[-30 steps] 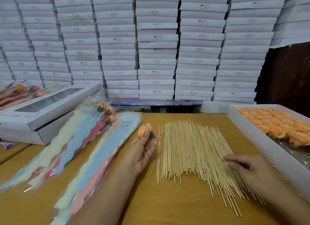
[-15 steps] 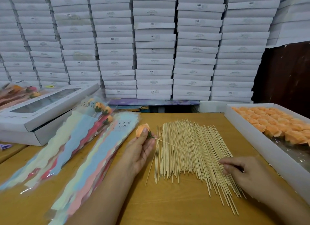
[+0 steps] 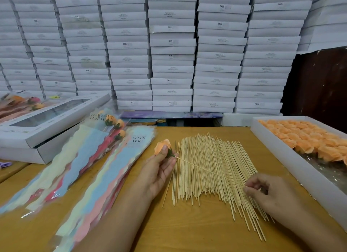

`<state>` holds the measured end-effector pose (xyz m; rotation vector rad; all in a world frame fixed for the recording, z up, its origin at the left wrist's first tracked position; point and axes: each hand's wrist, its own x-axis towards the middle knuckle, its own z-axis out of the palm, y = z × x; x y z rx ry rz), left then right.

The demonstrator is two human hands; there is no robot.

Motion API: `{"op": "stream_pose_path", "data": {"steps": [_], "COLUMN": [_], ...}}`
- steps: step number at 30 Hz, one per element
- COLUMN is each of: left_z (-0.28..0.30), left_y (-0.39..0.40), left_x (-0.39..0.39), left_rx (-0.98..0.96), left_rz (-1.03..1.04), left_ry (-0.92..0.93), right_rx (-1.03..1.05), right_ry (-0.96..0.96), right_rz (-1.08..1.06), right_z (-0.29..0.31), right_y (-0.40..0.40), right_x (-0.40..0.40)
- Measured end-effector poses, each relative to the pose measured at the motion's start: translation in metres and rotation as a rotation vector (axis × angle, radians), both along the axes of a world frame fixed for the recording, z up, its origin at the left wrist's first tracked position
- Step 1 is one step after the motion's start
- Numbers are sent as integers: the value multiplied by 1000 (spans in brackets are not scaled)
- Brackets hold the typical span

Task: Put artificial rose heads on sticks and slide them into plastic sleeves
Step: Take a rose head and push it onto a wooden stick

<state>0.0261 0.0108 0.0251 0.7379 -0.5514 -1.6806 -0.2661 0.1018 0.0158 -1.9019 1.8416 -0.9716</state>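
Note:
My left hand (image 3: 159, 169) holds an orange rose head (image 3: 161, 146) by its green base, thumb on top. My right hand (image 3: 270, 193) pinches the near end of one thin wooden stick (image 3: 210, 171). The stick slants up to the left, and its far tip meets the green base of the rose head. Under both hands a broad pile of sticks (image 3: 210, 184) lies on the wooden table (image 3: 187, 233). Empty pastel plastic sleeves (image 3: 105, 178) printed LOVE YOU lie in a stack to the left.
A white tray (image 3: 277, 150) with several orange rose heads (image 3: 308, 137) sits at the right. Sleeved roses (image 3: 114, 126) lie at the far left beside a windowed white box (image 3: 47, 124). Stacks of white boxes (image 3: 169, 51) wall off the back.
My right hand picked one stick out of the pile and raised it. Its tip now reaches the base of the rose head in my left hand.

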Motion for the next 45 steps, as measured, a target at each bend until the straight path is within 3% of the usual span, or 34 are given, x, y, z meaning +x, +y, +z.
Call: {"op": "stream_pose_path", "data": {"steps": [10,22,45], "left_z": [-4,-4,-8], "left_y": [3,2,0], "left_x": [-1,-4,-4], "left_rx": [-5,10,-33], "left_rz": [-1,27,-12], "left_ry": [-14,4,-41], "right_rx": [-17,-33,12], "right_ry": [93,62,86], "right_rz": [97,-6,101], "right_z": [-1,-2,-1], "right_y": [4,5,6], "right_x": [-1,2,1]}}
